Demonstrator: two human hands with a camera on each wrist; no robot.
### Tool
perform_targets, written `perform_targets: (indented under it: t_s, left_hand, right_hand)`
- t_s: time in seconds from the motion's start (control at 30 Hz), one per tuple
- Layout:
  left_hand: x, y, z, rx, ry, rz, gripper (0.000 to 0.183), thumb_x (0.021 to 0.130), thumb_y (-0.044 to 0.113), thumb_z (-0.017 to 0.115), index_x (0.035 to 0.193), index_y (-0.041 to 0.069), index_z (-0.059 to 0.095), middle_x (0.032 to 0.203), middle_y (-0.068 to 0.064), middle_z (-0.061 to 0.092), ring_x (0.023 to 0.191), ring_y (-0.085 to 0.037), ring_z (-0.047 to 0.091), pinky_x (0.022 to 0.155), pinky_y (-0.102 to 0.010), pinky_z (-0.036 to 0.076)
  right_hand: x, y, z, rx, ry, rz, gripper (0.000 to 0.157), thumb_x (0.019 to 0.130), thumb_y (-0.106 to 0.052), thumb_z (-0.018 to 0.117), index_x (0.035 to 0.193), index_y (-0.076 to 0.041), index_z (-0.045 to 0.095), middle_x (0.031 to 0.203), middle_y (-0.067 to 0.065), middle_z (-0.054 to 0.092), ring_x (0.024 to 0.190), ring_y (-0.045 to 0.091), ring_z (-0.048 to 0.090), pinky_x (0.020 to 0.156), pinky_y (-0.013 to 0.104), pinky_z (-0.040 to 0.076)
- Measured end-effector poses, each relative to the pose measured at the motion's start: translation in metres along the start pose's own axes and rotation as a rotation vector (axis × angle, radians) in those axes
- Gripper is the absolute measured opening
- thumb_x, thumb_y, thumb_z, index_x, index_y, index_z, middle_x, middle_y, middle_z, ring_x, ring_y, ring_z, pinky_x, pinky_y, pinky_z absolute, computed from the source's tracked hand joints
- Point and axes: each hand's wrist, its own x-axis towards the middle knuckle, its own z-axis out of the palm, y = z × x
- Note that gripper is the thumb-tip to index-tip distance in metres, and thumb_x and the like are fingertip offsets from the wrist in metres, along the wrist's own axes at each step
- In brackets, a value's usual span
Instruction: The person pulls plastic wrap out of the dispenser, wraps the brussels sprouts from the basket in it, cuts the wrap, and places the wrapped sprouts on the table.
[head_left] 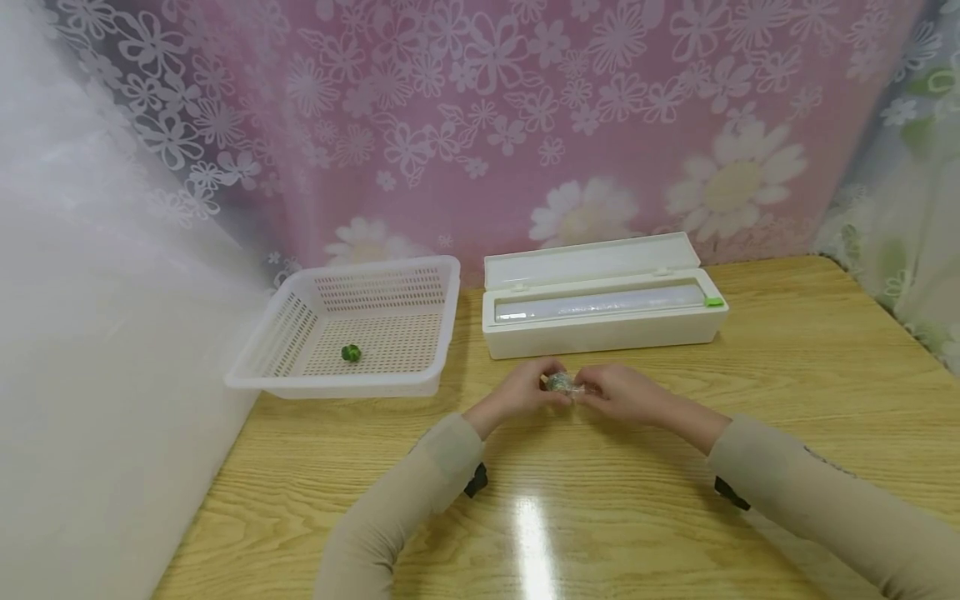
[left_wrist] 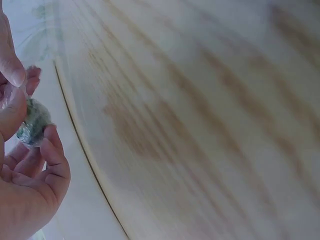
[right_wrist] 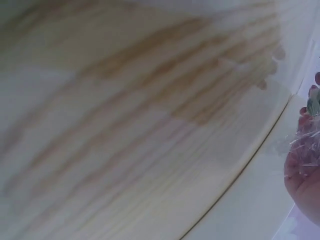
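A small green floret, seemingly broccoli (head_left: 558, 382), is wrapped in clear cling film between both hands, just over the table. My left hand (head_left: 525, 388) holds the wrapped ball, its fingers and thumb curled about it; in the left wrist view the ball (left_wrist: 35, 122) looks rounded and tightly covered. The right hand (head_left: 628, 395) pinches the gathered film at the ball's right side. Crinkled loose film (right_wrist: 306, 145) shows by that hand in the right wrist view. Another green floret (head_left: 351, 353), unwrapped, lies inside the white plastic basket (head_left: 352, 383) to the left.
Behind the hands stands a long white cling film box (head_left: 600, 337), lid (head_left: 592, 260) raised, with a film roll (head_left: 600, 305) inside and a green slider (head_left: 713, 302) at its right end. A flowered curtain (head_left: 480, 125) hangs behind the wooden table (head_left: 622, 517).
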Motion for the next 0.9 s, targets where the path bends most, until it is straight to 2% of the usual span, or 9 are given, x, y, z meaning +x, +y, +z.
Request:
perform_targets:
  t_s: [0.17, 0.37, 0.47, 0.57, 0.67, 0.8, 0.9]
  left_hand:
    - [-0.0008, 0.0008, -0.0008, -0.019, -0.006, -0.008, 0.033, 0.079, 0.018, 0.067, 0.108, 0.007, 0.053, 0.102, -0.004, 0.055, 0.081, -0.010, 0.054, 0.065, -0.020, 0.045]
    - [0.0013, 0.0013, 0.0007, 0.005, -0.049, 0.112, 0.030, 0.081, 0.010, 0.064, 0.109, 0.003, 0.055, 0.102, -0.004, 0.056, 0.084, -0.009, 0.056, 0.065, -0.017, 0.046]
    - [0.0013, 0.0034, 0.0021, -0.021, -0.081, 0.142, 0.035, 0.081, 0.005, 0.063, 0.114, 0.000, 0.053, 0.106, -0.008, 0.056, 0.084, -0.011, 0.056, 0.065, -0.017, 0.047]
    - [0.0001, 0.0054, 0.0028, -0.042, -0.100, 0.125, 0.041, 0.081, 0.006, 0.064, 0.119, 0.000, 0.051, 0.111, -0.008, 0.054, 0.084, -0.011, 0.056, 0.066, -0.017, 0.047]
    - [-0.0001, 0.0066, 0.0032, -0.034, -0.092, 0.105, 0.047, 0.078, 0.015, 0.068, 0.120, 0.002, 0.051, 0.109, -0.005, 0.055, 0.080, -0.009, 0.056, 0.065, -0.017, 0.046]
    - [0.0027, 0.0070, 0.0049, -0.016, -0.060, 0.120, 0.044, 0.077, 0.023, 0.070, 0.113, 0.002, 0.056, 0.099, -0.002, 0.058, 0.074, -0.007, 0.054, 0.060, -0.017, 0.045]
    - [0.0050, 0.0051, 0.0063, -0.020, -0.046, 0.117, 0.039, 0.077, 0.021, 0.068, 0.110, 0.002, 0.058, 0.098, -0.003, 0.058, 0.074, -0.006, 0.054, 0.060, -0.017, 0.045]
  right_hand:
    - [-0.0014, 0.0045, -0.0024, 0.027, -0.013, 0.041, 0.009, 0.084, -0.012, 0.060, 0.090, -0.006, 0.062, 0.080, -0.001, 0.062, 0.070, 0.011, 0.057, 0.060, 0.027, 0.048]
    - [-0.0014, 0.0063, -0.0031, 0.035, -0.013, 0.067, 0.006, 0.085, -0.013, 0.059, 0.085, -0.008, 0.063, 0.077, -0.004, 0.061, 0.068, 0.008, 0.055, 0.058, 0.025, 0.045]
    - [-0.0016, 0.0071, -0.0022, 0.015, -0.006, 0.060, 0.006, 0.085, -0.013, 0.060, 0.083, -0.009, 0.063, 0.076, -0.004, 0.061, 0.066, 0.007, 0.054, 0.057, 0.025, 0.044]
    - [-0.0018, 0.0070, -0.0008, 0.001, 0.007, 0.061, 0.007, 0.084, -0.014, 0.061, 0.083, -0.008, 0.063, 0.075, -0.003, 0.061, 0.064, 0.006, 0.053, 0.055, 0.024, 0.043]
    - [-0.0013, 0.0055, -0.0001, 0.028, 0.024, 0.092, 0.011, 0.084, -0.019, 0.061, 0.080, -0.009, 0.062, 0.071, -0.005, 0.059, 0.058, 0.005, 0.048, 0.051, 0.023, 0.041]
    - [0.0001, 0.0035, -0.0011, 0.087, 0.034, 0.109, 0.015, 0.084, -0.025, 0.060, 0.079, -0.011, 0.060, 0.068, -0.008, 0.057, 0.052, 0.004, 0.042, 0.047, 0.022, 0.038]
    - [-0.0002, 0.0046, -0.0016, 0.110, 0.024, 0.074, 0.015, 0.085, -0.025, 0.059, 0.079, -0.011, 0.060, 0.071, -0.008, 0.059, 0.055, 0.003, 0.046, 0.049, 0.021, 0.041]
